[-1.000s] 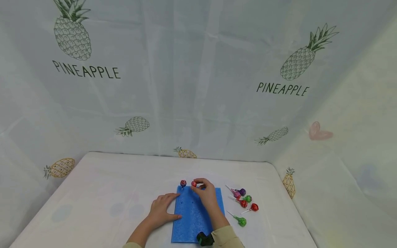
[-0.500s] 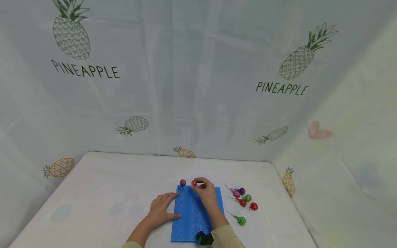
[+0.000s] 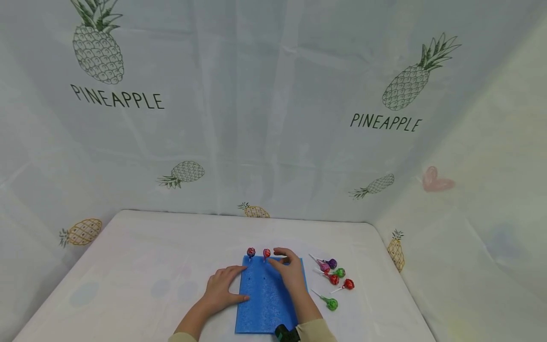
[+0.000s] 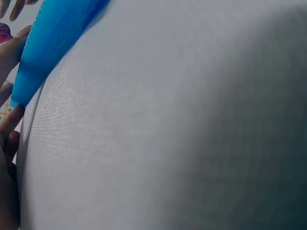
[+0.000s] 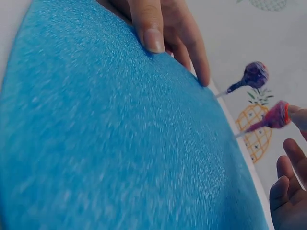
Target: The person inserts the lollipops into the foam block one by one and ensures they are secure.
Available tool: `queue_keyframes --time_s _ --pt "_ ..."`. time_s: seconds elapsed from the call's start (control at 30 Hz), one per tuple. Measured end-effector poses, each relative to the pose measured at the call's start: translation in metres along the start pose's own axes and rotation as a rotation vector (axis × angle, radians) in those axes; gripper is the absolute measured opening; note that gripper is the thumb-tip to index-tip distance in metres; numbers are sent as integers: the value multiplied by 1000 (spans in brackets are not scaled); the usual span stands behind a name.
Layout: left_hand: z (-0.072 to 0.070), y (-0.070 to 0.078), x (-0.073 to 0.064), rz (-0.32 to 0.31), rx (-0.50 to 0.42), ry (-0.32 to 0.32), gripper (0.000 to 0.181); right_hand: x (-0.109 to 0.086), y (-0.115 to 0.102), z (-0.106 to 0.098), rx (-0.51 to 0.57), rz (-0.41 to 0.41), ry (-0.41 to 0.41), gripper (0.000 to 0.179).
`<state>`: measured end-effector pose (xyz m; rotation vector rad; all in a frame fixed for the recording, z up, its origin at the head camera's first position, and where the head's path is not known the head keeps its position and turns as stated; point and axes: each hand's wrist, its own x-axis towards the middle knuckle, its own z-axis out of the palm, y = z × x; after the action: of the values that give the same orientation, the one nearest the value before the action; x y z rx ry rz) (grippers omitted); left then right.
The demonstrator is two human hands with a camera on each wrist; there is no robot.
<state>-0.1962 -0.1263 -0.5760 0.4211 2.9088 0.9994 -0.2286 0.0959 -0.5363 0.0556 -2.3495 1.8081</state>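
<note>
A blue foam board [image 3: 260, 308] lies on the white table. Two wrapped lollipops stand by their sticks near its far edge: a dark purple-red lollipop [image 5: 255, 75] at left and a red-pink lollipop [image 5: 277, 115] to its right. My left hand [image 3: 221, 289] rests at the board's left side, thumb and fingers spread and extended, fingertips touching its edge. Beside the red-pink lollipop, my right hand [image 3: 291, 271] has thumb and fingers apart, not gripping it. In the right wrist view one fingertip [image 5: 298, 116] overlaps the candy head; whether it touches, I cannot tell.
Right of the board lie several loose lollipops, among them a purple lollipop [image 3: 333, 263], a red lollipop [image 3: 349, 284] and a green lollipop [image 3: 331, 304]. Small dark holes [image 3: 264, 278] mark the board. A pineapple-print curtain [image 3: 256, 118] hangs behind the table.
My right hand has let go of the red-pink lollipop and drawn slightly right, its fingers parting. The lollipop stays upright in the board. My left hand has kept its place.
</note>
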Motion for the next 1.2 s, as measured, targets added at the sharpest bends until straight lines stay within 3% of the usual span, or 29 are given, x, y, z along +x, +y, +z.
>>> queue_keyframes --time_s 0.53,0.8,0.93,1.2 --pt "-2 3 0 -24 4 -9 87 -33 9 -38 -6 151 142 35" --pt "0 2 1 -30 3 -6 89 -50 11 -60 -28 266 245 34" --pt "1 1 1 -32 10 -4 89 -57 11 -70 -67 289 270 33" --pt "1 2 1 -29 10 -5 88 -66 12 -93 -41 298 310 35"
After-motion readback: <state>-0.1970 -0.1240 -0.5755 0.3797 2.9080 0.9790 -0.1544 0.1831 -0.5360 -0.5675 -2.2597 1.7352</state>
